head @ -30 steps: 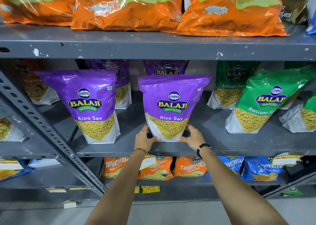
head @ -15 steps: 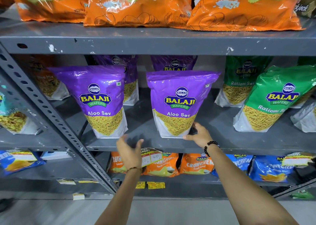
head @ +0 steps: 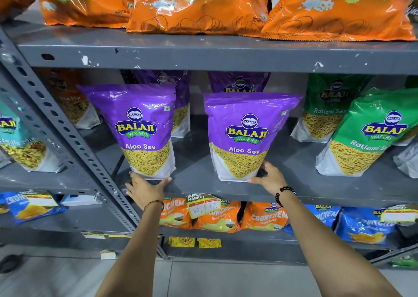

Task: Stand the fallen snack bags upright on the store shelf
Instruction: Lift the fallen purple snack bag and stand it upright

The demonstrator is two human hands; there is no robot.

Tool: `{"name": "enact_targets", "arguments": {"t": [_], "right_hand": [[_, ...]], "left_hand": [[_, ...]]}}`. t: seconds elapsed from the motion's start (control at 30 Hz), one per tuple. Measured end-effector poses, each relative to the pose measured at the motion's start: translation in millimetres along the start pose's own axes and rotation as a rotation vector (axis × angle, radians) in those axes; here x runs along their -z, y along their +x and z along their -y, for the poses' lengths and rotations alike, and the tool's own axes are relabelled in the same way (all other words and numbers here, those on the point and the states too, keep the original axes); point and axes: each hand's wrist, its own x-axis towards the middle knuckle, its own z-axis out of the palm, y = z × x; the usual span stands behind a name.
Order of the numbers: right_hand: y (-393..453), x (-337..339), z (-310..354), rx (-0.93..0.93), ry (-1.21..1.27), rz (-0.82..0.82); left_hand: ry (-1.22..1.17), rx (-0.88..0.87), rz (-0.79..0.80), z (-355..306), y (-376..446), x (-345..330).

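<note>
A: Left hand (head: 144, 189) has been shifted off the middle purple Aloo Sev foil pouch (head: 245, 136) to the base of the left purple Aloo Sev foil pouch (head: 141, 129), fingers spread against its bottom edge, nothing clenched.

B: Middle pouch is left standing upright on the grey metal shelf (head: 294, 189); that one is judged done. Right hand (head: 269, 178) is kept at its lower right corner, fingers loosely curled, touching.

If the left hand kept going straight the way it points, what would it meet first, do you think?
The left hand points up at the left purple Aloo Sev bag; its fingertips look already at the bag's base.
</note>
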Motion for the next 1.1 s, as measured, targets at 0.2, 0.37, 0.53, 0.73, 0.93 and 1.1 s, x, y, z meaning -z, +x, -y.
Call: {"name": "enact_targets", "arguments": {"t": [0.2,0.37,0.53,0.73,0.93,1.1], "right_hand": [[0.0,0.0,0.2,0.016,0.017,0.008],[1.8,-0.2,-2.2,0.010,0.004,-0.001],[2.0,0.0,-3.9,0.000,-0.009,-0.002],[-14.1,-0.7,-15.3,-0.007,-0.123,-0.046],[-40.4,7.4,-27.1,-0.042,-0.157,-0.108],[-71.5,33.6,-41.0,-0.065,-0.091,-0.326]], "left_hand": [[-0.003,-0.011,-0.012,1.5,1.6,-2.1],[0.008,0.002,-0.011,0.9,2.3,-2.6],[0.018,0.003,0.003,0.3,1.8,-2.2],[0.030,-0.009,-0.002,3.8,-7.4,3.0],[0.069,-0.113,0.040,3.0,-47.9,-1.2],[0.025,-0.302,0.258,-21.5,-111.8,-37.5]]}}
